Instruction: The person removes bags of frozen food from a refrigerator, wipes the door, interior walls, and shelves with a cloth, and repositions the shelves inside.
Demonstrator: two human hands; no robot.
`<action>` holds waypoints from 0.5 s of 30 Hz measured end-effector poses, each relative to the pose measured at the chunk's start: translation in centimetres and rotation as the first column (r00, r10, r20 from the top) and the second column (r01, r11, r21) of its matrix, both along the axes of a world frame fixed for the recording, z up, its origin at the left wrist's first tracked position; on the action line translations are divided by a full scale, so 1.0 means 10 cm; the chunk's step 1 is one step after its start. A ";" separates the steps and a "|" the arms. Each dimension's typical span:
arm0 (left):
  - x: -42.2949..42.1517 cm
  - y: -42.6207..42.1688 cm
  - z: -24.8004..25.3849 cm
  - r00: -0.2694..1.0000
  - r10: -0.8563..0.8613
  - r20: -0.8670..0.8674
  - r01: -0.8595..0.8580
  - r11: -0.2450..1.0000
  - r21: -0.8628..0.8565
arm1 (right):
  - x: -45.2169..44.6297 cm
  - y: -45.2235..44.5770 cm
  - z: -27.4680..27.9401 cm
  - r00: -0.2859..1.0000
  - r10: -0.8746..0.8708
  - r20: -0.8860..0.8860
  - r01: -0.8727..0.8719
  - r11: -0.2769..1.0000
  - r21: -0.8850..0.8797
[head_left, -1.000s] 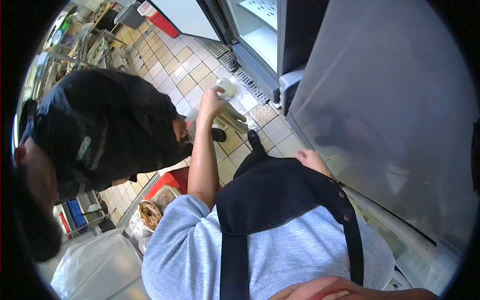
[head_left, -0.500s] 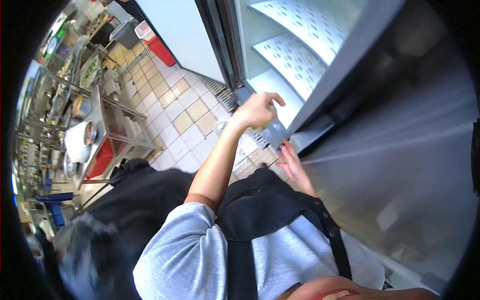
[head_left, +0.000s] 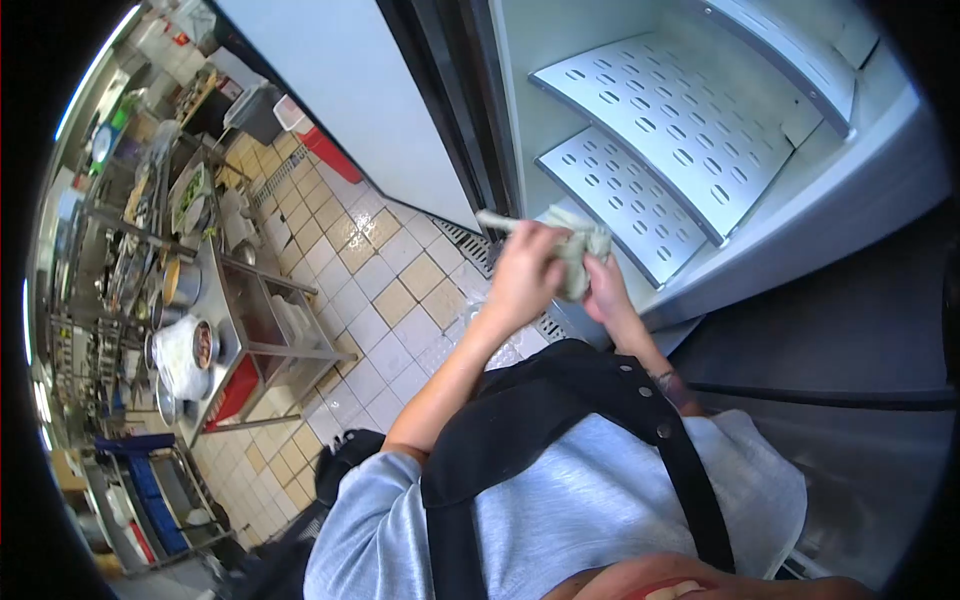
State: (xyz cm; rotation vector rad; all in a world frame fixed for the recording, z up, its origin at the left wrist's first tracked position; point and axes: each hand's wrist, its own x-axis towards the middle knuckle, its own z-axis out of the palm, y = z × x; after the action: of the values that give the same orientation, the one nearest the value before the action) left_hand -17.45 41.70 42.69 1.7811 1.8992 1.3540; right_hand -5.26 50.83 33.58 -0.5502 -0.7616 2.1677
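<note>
A crumpled pale-green cloth [head_left: 577, 262] is held between my two hands in front of a tall cabinet that stands open. My left hand [head_left: 525, 272] is closed on its left side, and a strip of cloth sticks out past the knuckles. My right hand [head_left: 606, 288] grips the right side, fingers partly hidden by the cloth. Just beyond the hands are a lower perforated metal shelf [head_left: 622, 205] and a larger perforated shelf [head_left: 672, 120] above it.
The cabinet door [head_left: 350, 90] is swung out to the left. A floor drain grate [head_left: 468, 246] runs across the tiled floor [head_left: 392, 305]. On the left stands a steel worktable [head_left: 232, 300] with pots and bowls. A red bin [head_left: 332, 158] sits farther back.
My left hand has come up from the cabinet's lower edge. My right hand, spread before, now grips the cloth too. The view has turned, showing more shelves; the dark-clothed person at left has mostly left view.
</note>
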 end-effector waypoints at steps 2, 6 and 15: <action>-0.45 -0.12 -0.04 0.985 0.168 -0.042 -0.169 0.986 -0.011 | -0.20 0.22 0.32 0.990 -0.107 0.089 0.084 0.970 0.230; -1.41 -0.64 -0.63 0.961 0.256 -0.108 -0.278 0.892 -0.357 | -0.12 0.69 0.87 0.821 -0.531 0.209 0.195 0.605 0.772; -3.21 -0.97 -1.61 0.952 -0.307 -0.008 0.090 0.303 -0.949 | 0.08 1.28 1.85 -0.471 -0.698 0.539 -0.498 0.715 0.491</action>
State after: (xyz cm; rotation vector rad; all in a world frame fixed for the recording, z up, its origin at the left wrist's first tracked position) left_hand -49.52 31.97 26.56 1.3662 1.7886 -0.1833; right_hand -4.42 63.60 52.13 -2.1113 -2.1063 -0.0642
